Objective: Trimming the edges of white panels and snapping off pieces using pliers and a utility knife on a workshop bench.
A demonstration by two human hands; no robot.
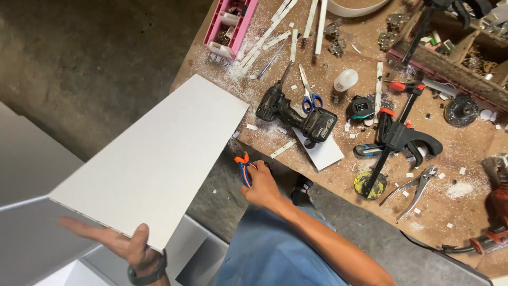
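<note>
A white board [153, 159] is held from beneath by the left hand [124, 244], thumb over its near edge. An orange-and-blue cutter [243, 167] is closed in the right hand [260, 186], just beside the board's far corner, below the counter [465, 212] edge. Trimming seems in hand; steady alignment is called for.

A smooth matt white board [153, 159] lies above a rough, dusty wooden workbench [465, 212] with metal pliers [415, 188].
</note>
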